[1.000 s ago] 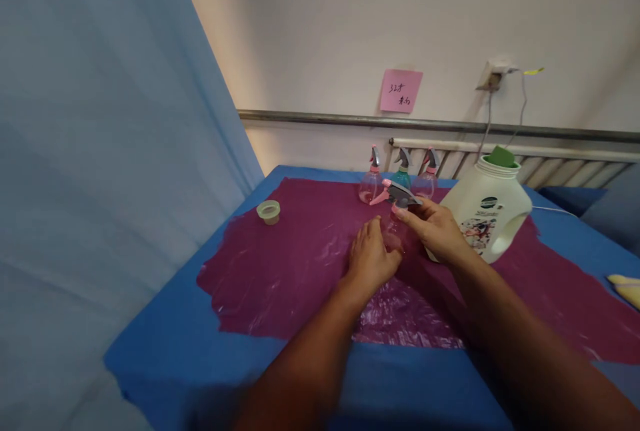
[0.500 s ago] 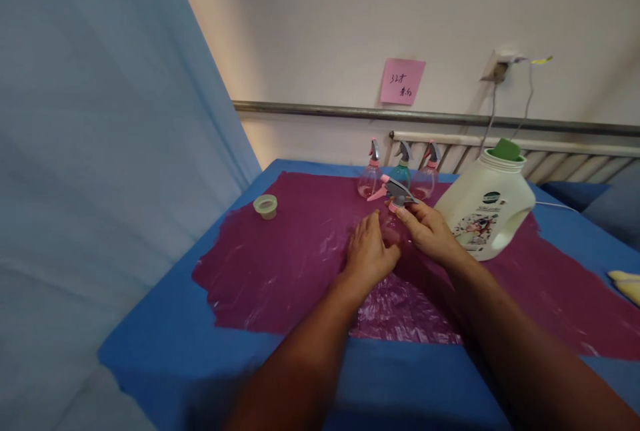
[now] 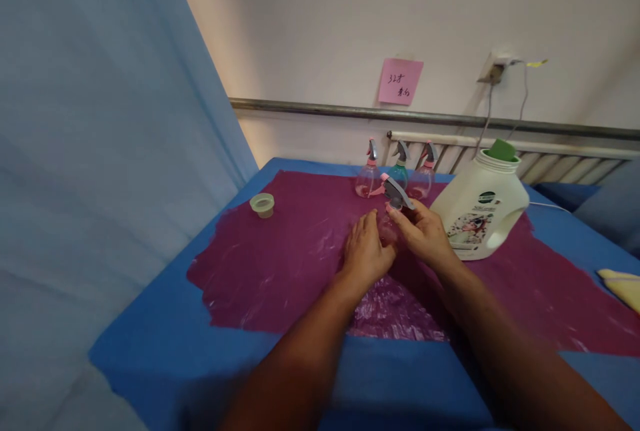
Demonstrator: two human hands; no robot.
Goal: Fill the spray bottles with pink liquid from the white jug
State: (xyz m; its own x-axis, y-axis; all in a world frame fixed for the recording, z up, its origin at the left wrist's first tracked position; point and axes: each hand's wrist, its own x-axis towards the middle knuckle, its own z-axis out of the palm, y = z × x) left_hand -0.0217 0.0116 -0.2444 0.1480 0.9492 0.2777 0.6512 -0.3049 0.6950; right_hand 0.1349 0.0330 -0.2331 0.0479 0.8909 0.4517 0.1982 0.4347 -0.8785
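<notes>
A clear pink spray bottle (image 3: pixel 387 227) stands on the purple plastic sheet (image 3: pixel 280 257) between my hands. My left hand (image 3: pixel 367 251) is wrapped round its body from the left. At the neck, my right hand (image 3: pixel 423 227) grips the grey and pink spray head (image 3: pixel 395 194) with thumb and fingers. The trigger points left. Much of the bottle's body is hidden behind my left hand. Just right of my right hand is a large cream detergent jug (image 3: pixel 480 211) with a green cap or scoop (image 3: pixel 501 150) in its mouth.
Behind stand three more spray bottles: one pink (image 3: pixel 367 177), one teal (image 3: pixel 400 171), one pink (image 3: pixel 423 179). A small translucent cup (image 3: pixel 263 204) sits at the left. A yellow cloth (image 3: pixel 623 284) lies far right. A blue curtain (image 3: pixel 115 151) hangs on the left; a radiator (image 3: pixel 460 151) is behind.
Both hands stay on the spray bottle. The spray head appears turned or tilted slightly. The whole scene has shifted a little to the left with the camera.
</notes>
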